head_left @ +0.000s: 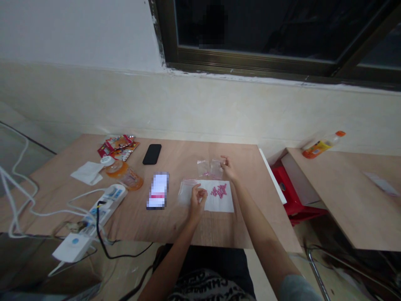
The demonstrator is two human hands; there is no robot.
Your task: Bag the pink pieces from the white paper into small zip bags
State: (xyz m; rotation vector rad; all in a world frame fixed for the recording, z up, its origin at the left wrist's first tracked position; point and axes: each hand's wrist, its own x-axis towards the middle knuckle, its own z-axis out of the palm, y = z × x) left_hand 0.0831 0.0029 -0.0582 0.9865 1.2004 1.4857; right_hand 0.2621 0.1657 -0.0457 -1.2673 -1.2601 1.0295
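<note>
A pile of small pink pills point(218, 190) lies on a white sheet of paper point(222, 202) on the wooden table point(175, 225). My left hand point(198, 200) rests at the paper's left edge, fingers pinched together on a clear plastic bag point(185, 191). My right hand point(228, 168) is further back, its fingers closed on the edge of a second clear plastic bag point(209, 168) that holds a few pink pills.
A black phone point(152, 154), a lit phone point(158, 191), an orange bottle lying on its side point(125, 174), snack packets point(118, 146), a tissue point(88, 172) and a power strip with cables point(103, 202) sit to the left. A second table with an orange bottle point(322, 145) stands right.
</note>
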